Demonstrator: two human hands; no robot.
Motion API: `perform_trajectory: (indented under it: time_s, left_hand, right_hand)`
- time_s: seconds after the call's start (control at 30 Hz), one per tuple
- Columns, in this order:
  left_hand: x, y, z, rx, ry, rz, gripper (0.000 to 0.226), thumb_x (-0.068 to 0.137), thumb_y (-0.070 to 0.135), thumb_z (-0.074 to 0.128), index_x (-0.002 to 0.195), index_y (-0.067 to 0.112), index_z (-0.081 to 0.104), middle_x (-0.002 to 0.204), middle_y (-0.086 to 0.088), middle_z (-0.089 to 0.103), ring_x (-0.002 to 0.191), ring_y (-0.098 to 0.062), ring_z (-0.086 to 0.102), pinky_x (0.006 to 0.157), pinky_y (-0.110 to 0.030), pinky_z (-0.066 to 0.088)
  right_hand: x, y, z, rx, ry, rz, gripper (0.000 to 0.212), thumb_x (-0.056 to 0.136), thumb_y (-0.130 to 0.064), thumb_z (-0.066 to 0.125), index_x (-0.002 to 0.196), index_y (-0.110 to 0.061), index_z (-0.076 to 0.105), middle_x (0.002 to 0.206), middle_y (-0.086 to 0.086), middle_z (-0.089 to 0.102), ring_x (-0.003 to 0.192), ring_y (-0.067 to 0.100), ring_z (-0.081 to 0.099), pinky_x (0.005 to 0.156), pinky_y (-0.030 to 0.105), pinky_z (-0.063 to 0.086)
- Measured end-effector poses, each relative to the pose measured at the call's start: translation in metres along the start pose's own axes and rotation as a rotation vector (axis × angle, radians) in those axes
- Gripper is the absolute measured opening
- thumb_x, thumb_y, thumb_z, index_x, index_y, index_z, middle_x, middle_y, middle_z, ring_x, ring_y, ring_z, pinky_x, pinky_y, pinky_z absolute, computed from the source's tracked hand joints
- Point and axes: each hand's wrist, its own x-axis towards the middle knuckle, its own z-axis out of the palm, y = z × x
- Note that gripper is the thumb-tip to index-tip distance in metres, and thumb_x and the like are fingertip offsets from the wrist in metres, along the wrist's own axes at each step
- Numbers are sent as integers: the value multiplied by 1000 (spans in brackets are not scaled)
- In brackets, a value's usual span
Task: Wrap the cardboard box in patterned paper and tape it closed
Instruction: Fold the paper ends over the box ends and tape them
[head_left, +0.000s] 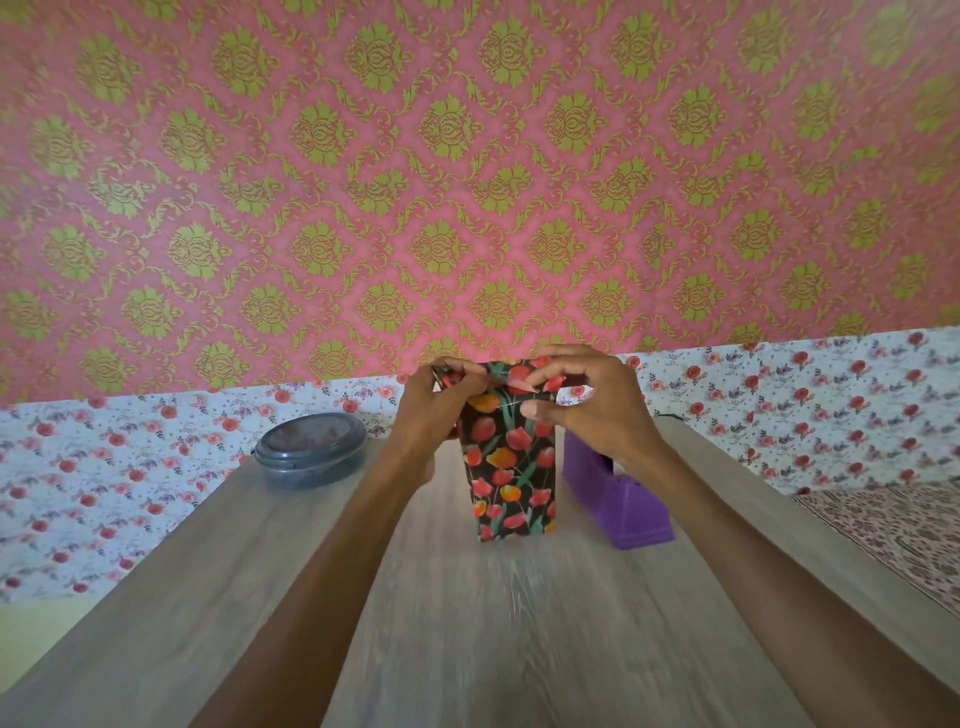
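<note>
Evidently the wrapped cardboard box (513, 467) is standing on end on the table (467, 634) so its top is facing up. The left hand (434, 410) and right hand (597, 405) are each pinching the patterned paper (506, 376) there, seemingly creasing flaps. A purple tape dispenser (621, 501) is sitting just right of the box, likely kept within reach.

Both hands' fingers (535, 411) pinch paper folds atop upright wrapped box (511, 467).
</note>
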Motion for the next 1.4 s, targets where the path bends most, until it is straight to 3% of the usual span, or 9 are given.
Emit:
perform_trajectory:
  time_s: [0.1,0.3,0.47,0.77,0.9,0.97,1.07,1.2,1.4]
  left_hand:
    - [0,-9,-9,148,-39,91,14,80,24,80,88,18,70,105,2,68,100,-17,64,81,-35,55]
    - [12,-4,-19,867,123,768,11,74,26,85,79,25,75,102,7,67,106,-19,52,89,-37,40]
    - [8,-8,-11,1137,30,1000,12,88,26,71,81,17,74,79,3,70,85,-21,63,87,-37,46]
    - [-1,-29,-9,1162,82,1049,17,80,1,75,91,9,65,85,-6,63,79,-26,56,68,-31,43]
    - [-4,-38,-7,1219,157,1081,29,78,17,79,101,10,64,92,-6,64,82,-25,56,72,-34,45]
    - [-9,-37,-4,1160,185,1067,19,92,29,60,102,14,66,94,-2,66,83,-22,58,74,-34,45]
    - [-14,-35,-3,1105,188,1019,21,95,33,56,100,19,70,95,3,69,85,-20,62,79,-36,46]
    - [-15,-40,-1,1106,224,1026,14,81,20,77,92,12,74,95,-4,69,91,-25,63,81,-40,49]
    - [-22,-52,3,1006,259,1071,23,87,29,72,106,16,68,99,-3,66,95,-22,57,87,-36,46]
  right_hand:
    - [-3,8,4,15,-12,64,29,62,-19,92,85,-32,79,121,-11,66,113,6,60,100,44,49]
    - [-3,10,3,15,-38,74,19,69,-27,90,85,-30,80,117,-16,64,108,5,60,89,48,55]
    - [-3,11,0,-245,20,-93,9,72,-26,86,78,-26,79,105,-14,68,103,11,52,84,43,49]
    - [-9,14,6,-493,169,-303,15,66,-25,89,69,-22,75,69,-12,66,94,20,54,80,34,38]
    - [-10,13,7,-623,159,-320,18,72,-31,84,86,-25,75,78,-12,72,96,22,54,80,31,29]
    - [-10,14,7,-661,139,-310,29,75,-32,83,102,-27,75,83,-11,74,97,23,53,78,32,28]
    - [-9,15,5,-601,137,-303,22,75,-30,84,96,-26,78,82,-10,74,95,24,53,77,31,25]
    - [-11,19,4,-650,129,-336,19,80,-40,76,91,-25,79,89,-10,74,96,24,53,77,35,36]
    - [-26,31,3,-555,109,-288,44,89,-56,56,104,-21,78,124,-5,64,115,24,48,84,37,47]
